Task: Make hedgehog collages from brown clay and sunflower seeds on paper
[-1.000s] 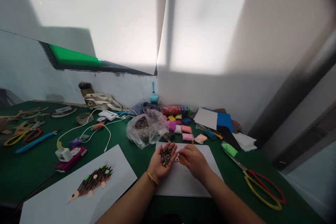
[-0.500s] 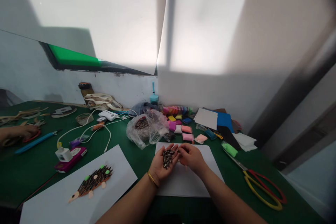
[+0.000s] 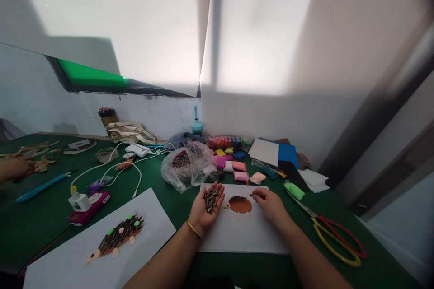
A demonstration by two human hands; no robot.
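My left hand (image 3: 202,212) is palm up over the left side of a white sheet (image 3: 217,239), cupping a small heap of dark striped sunflower seeds (image 3: 210,201). Between the thumb and fingertips of my right hand (image 3: 270,204) is a single sunflower seed (image 3: 251,195), just right of a hedgehog figure (image 3: 240,207). That figure has a brown clay body, a pale snout and feet, and dark seeds along its top edge. A second hedgehog (image 3: 118,235), covered with seeds and green and pale dots, lies on another white sheet (image 3: 149,207) to the left.
A plastic bag of seeds (image 3: 183,167) and coloured clay packs (image 3: 240,165) stand behind the sheet. Large scissors (image 3: 335,239) and a green clay pack (image 3: 294,190) lie right. White cables (image 3: 137,174) and a magenta power bank (image 3: 88,210) are left, with another person's hand (image 3: 16,167) beyond.
My right hand has moved right, away from my left palm, with a seed in its fingers. The hedgehog between my hands has come into view. The camera view has shifted slightly.
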